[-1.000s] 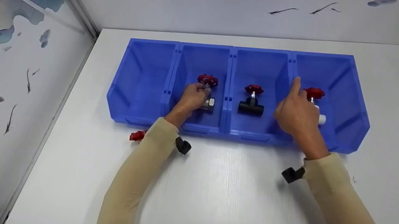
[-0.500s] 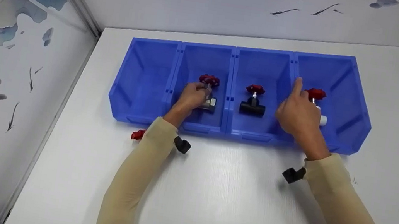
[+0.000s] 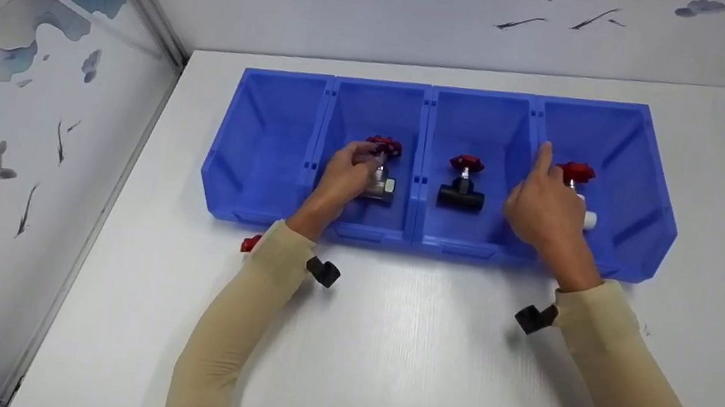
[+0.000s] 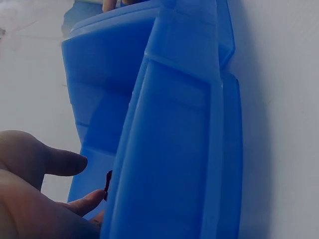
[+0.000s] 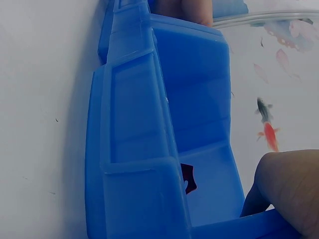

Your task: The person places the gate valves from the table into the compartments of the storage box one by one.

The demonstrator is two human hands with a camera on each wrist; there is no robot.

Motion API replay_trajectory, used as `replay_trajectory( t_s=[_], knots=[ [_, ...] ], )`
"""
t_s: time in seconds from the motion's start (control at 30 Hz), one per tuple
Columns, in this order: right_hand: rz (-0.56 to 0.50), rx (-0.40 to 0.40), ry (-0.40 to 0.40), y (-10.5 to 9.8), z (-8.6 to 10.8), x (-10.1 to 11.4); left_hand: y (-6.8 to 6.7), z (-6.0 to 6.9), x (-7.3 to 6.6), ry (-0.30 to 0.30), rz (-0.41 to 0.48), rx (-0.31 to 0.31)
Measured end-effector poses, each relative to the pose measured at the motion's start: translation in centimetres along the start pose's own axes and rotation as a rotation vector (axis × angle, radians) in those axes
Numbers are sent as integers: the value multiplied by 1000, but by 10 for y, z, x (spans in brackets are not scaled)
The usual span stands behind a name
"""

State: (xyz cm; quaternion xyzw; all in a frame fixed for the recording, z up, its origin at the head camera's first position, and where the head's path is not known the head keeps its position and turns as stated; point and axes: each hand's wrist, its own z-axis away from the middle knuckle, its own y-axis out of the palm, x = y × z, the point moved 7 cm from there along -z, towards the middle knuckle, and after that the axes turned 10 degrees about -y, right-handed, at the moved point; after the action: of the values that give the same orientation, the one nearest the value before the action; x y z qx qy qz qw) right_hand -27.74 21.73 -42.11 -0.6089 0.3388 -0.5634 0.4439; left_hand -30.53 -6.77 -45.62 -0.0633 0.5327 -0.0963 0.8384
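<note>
My left hand (image 3: pixel 345 176) is in the second blue bin (image 3: pixel 376 102), beside a metal valve (image 3: pixel 380 189) with a red handwheel. Its thumb and fingers are apart; in the left wrist view one fingertip (image 4: pixel 93 200) lies close to a red edge, and contact is unclear. My right hand (image 3: pixel 544 211) straddles the wall between the third and fourth bins and grips it, index finger lying forward along the top. A black valve (image 3: pixel 461 197) with a red handwheel sits in the third bin. Partly behind my right hand, a white valve (image 3: pixel 589 220) with a red handwheel sits in the fourth.
The leftmost bin (image 3: pixel 278 124) joins the row on the white table (image 3: pixel 412 352). Another red handwheel (image 3: pixel 250 243) shows in front of the row, partly under the left sleeve. Printed walls stand behind and left. A black camera (image 3: pixel 324 273) is strapped at each wrist.
My left fingers have come off the metal valve's stem and spread apart, and the left forearm has shifted slightly back and left. My right hand keeps its place on the bin wall.
</note>
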Motion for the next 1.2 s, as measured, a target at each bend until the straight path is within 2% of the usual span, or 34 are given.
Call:
replay_trajectory(
  t_s=[0.43,0.6,1.0,1.2],
  knots=[
    [9,-6,2,1,0,1,-11,31,-15,82,-38,17],
    [5,-5,3,1,-1,1,-15,45,-19,101,-20,55],
    [10,-11,-1,1,-1,0,-35,70,-17,146,-16,140],
    [12,-14,-17,0,0,0,-49,86,-13,160,-20,144]
  ],
)
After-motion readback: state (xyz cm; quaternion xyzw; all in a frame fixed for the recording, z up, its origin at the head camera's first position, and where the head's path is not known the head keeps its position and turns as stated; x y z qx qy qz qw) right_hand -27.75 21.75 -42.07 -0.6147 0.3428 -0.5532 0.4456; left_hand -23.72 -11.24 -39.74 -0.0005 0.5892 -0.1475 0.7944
